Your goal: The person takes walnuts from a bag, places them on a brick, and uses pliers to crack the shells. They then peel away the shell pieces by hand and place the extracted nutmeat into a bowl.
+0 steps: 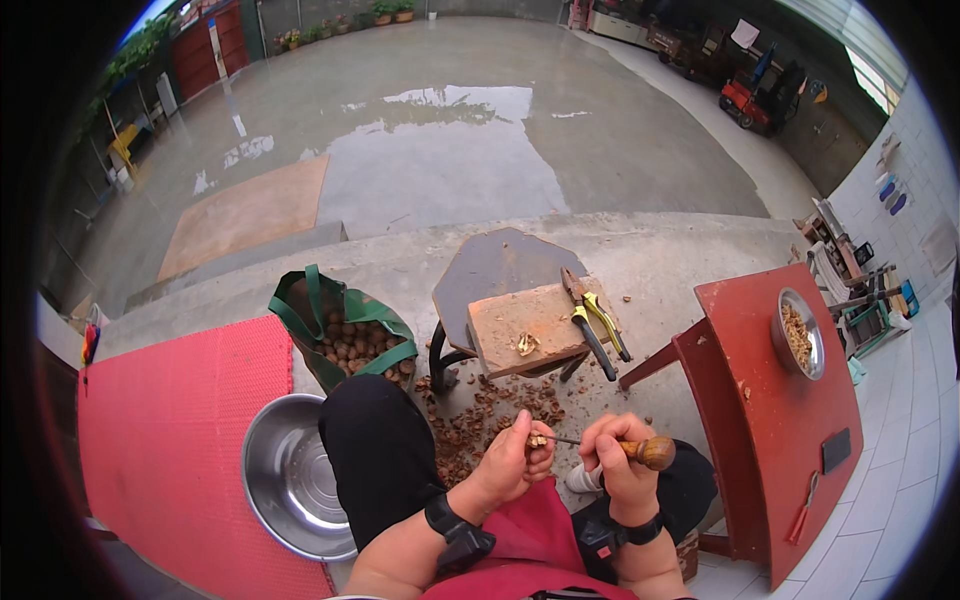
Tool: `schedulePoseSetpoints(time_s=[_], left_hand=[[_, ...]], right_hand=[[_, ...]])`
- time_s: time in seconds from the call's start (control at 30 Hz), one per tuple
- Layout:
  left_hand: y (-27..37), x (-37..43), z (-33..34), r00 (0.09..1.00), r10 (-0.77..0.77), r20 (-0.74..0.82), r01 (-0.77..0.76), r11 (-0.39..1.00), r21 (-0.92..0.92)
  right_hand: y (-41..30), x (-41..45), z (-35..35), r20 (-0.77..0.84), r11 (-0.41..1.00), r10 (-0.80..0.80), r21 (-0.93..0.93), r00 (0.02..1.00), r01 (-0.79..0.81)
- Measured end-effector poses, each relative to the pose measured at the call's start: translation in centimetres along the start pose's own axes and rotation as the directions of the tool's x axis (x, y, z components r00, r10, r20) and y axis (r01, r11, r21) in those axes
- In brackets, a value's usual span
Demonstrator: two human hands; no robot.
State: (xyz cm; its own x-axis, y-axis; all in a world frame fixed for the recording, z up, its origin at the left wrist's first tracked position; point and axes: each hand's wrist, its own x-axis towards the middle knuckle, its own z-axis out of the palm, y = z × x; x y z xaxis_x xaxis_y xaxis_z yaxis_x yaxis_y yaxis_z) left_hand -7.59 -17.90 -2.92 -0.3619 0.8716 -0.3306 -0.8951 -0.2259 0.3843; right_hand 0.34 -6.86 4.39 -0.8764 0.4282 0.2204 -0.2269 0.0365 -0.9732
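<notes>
My left hand [516,459] pinches a piece of cracked walnut [536,440] between thumb and fingers. In my right hand [619,459] is an awl [649,453] with a turned wooden handle; its thin metal shaft points left and its tip meets the walnut piece. Ahead of both hands, a brick [517,322] lies on a small octagonal-topped stool [502,262]. On the brick rest a broken bit of walnut [527,344] and a pair of combination pliers [591,319] with yellow-and-black handles, which overhang its right side. Walnut shell fragments [480,427] litter the floor below.
A green bag [300,311] of whole walnuts [360,345] stands front left, beside a steel basin [262,480] and a red mat [187,420]. At right, a red wooden table [780,465] bears a bowl of walnut kernels [796,337], a phone-like dark slab [836,451] and a red-handled tool [802,514].
</notes>
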Motion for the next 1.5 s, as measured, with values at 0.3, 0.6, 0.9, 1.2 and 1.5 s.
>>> schedulePoseSetpoints(time_s=[0.3, 0.6, 0.9, 1.2, 1.5], left_hand=[[-0.4, -0.2, -0.5, 0.998, 0.033, 0.057, -0.034, 0.999, 0.017], [0.2, -0.6, -0.4, 0.992, -0.001, 0.127, 0.006, 0.999, -0.038], [0.5, -0.8, -0.1, 0.998, 0.01, 0.069, -0.009, 1.0, -0.014], [0.2, -0.5, -0.5, 0.994, 0.015, 0.112, -0.015, 1.0, -0.002], [0.4, -0.9, -0.1, 0.984, -0.05, 0.171, 0.058, 0.997, -0.046]], right_hand=[[1.2, 0.2, 0.5, -0.055, 0.973, 0.093, 0.218, 0.994, -0.079], [2.9, 1.2, 0.2, -0.13, 0.889, 0.188, 0.444, 0.973, -0.113], [2.8, 1.1, 0.1, -0.152, 0.829, 0.255, 0.543, 0.955, -0.135], [2.6, 0.8, 0.5, -0.125, 0.935, 0.114, 0.348, 0.986, -0.063], [3.9, 1.4, -0.7, -0.065, 0.756, 0.289, 0.628, 0.955, -0.186]])
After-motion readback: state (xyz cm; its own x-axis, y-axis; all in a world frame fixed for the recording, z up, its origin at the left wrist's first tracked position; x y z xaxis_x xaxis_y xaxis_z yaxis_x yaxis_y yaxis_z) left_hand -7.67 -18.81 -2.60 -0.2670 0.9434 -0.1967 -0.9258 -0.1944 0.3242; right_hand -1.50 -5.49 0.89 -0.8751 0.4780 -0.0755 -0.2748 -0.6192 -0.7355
